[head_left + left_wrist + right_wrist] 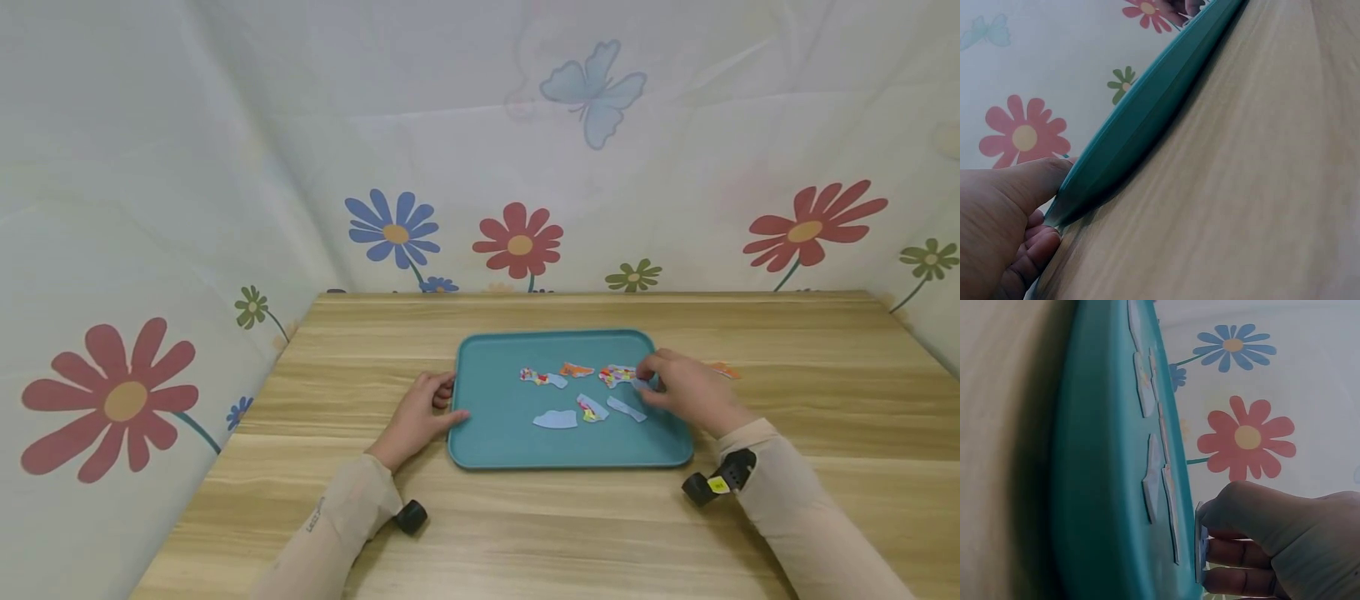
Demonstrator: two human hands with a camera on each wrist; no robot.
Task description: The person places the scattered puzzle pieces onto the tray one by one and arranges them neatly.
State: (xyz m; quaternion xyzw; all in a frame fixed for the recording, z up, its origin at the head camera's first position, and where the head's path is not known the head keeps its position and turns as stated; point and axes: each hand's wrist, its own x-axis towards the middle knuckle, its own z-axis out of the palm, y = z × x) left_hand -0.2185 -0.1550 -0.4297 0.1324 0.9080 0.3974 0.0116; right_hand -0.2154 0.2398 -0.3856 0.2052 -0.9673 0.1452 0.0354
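A teal tray lies on the wooden table with several flat, irregular puzzle-like pieces in it. My left hand grips its left rim, thumb over the edge and fingers curled against the outside. At the tray's right side, my right hand pinches a thin pale piece between thumb and fingers. Beside it is a multicoloured piece. Farther left lie an orange piece and a patterned piece. Nearer me are a light blue piece, a blue piece with bright colours and a narrow blue strip.
Another orange piece lies on the table right of the tray, partly behind my right hand. A flower-printed cloth hangs along the table's back and left sides.
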